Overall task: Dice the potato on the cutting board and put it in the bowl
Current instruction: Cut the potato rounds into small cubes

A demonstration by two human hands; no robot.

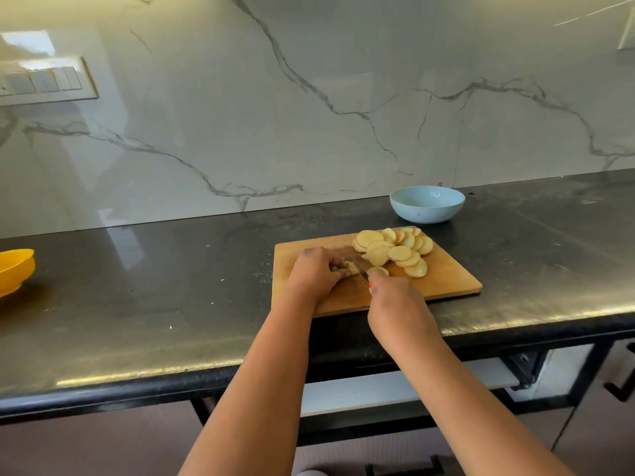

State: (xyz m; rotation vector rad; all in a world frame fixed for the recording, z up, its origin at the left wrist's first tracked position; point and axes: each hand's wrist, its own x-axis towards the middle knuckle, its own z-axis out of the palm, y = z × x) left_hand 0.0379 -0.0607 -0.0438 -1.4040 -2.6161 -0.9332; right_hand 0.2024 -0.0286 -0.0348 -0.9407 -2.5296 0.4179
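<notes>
A small potato piece [351,267] is pinched under the curled fingers of the left hand [318,273] on the wooden cutting board [443,280]. A knife [359,267] is gripped by the closed right hand [395,297], its blade set against that piece. Potato slices [395,249] are heaped on the board's far side, near the pale blue bowl [427,204] on the dark counter [171,286]

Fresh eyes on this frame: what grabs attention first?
The pale potato slices fanned across the far side of the wooden cutting board, mid-counter. Nearer, the left hand holds a potato piece while the right hand works a knife. A blue bowl sits behind.
</notes>
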